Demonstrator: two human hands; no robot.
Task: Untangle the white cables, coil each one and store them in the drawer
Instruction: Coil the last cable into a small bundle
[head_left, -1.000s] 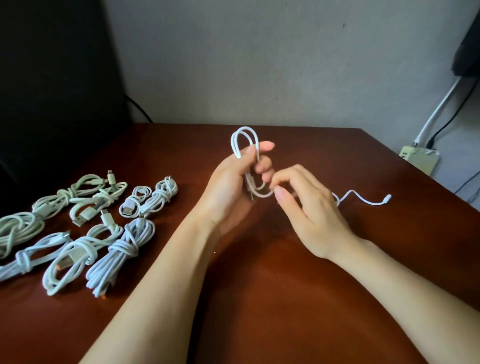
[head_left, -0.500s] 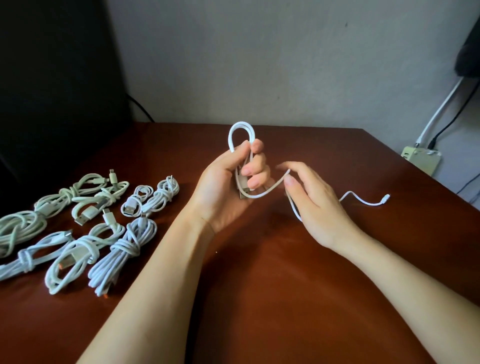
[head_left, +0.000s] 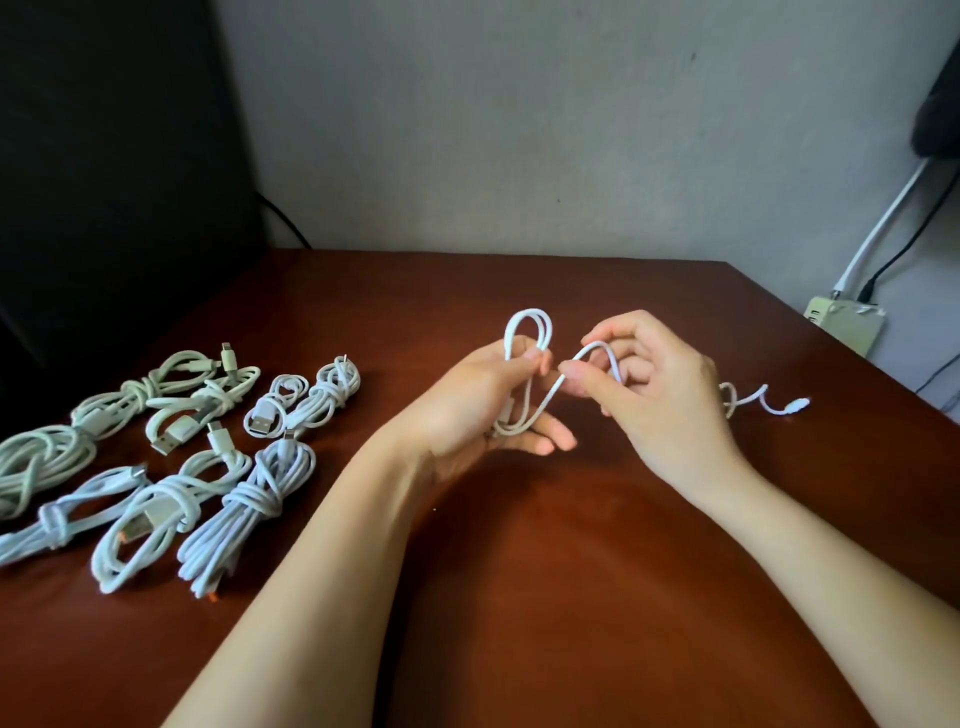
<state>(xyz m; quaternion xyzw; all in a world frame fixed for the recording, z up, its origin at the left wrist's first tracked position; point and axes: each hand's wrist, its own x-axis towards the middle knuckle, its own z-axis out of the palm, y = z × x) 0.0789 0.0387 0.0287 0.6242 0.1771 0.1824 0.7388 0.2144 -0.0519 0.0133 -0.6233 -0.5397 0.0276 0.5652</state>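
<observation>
My left hand (head_left: 475, 410) sits just left of the middle of the table (head_left: 519, 597), holding the white cable (head_left: 529, 313) off the wood. Thumb and forefinger are pinched together on the gathered turns, so a double loop stands up out of my grip toward 12 o'clock. The lower bend of the coil hangs in my palm, and my other fingers lie stretched out, fairly straight, beneath it. My right hand (head_left: 662, 400) is close by at 3 o'clock of the left, the knuckles nearly meeting. Its thumb and first finger are curled in and nip the loose strand, which arches up between them and then runs down toward 8 o'clock into the coil in my left hand. The rest of the strand passes behind my right hand and comes out at its 3 o'clock side. There it curls once and lies on the table, ending in a small plug (head_left: 797, 404). Well apart, at 9 o'clock of my hands, a cluster of coiled cables (head_left: 244, 509) lies on the wood, each one wrapped round its own middle. Off the table's edge at 2 o'clock, a pale power strip (head_left: 844, 325) sits against the wall (head_left: 519, 130).
</observation>
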